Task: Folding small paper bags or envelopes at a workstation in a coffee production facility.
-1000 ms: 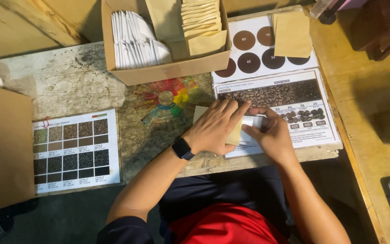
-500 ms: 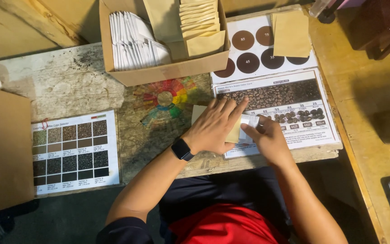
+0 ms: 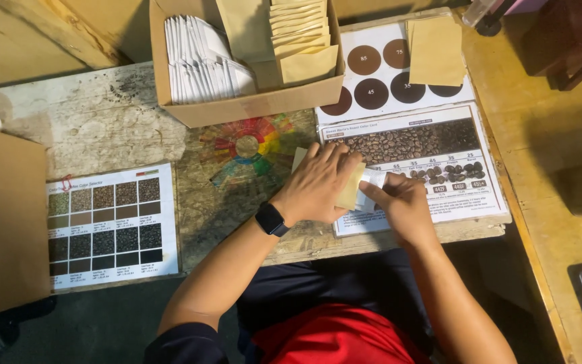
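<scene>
Hands barely shifted since earlier, flat tan paper envelope [image 3: 351,192] pressed under left hand [image 3: 318,185], small white label [image 3: 374,179] pinched by right hand [image 3: 402,202], worn wooden table [image 3: 102,128] beneath.

The table [image 3: 102,128] is rough, stained wood. The box [image 3: 250,106] is matt brown cardboard, holding kraft paper envelopes [image 3: 304,40] (dull tan). The colour chart [image 3: 112,226] looks like glossy printed paper.

We see cardboard box [image 3: 237,108] holding white sachets [image 3: 197,64], tan envelopes [image 3: 301,44]; colour wheel [image 3: 247,147]; bean-shade chart [image 3: 106,226] left.
</scene>
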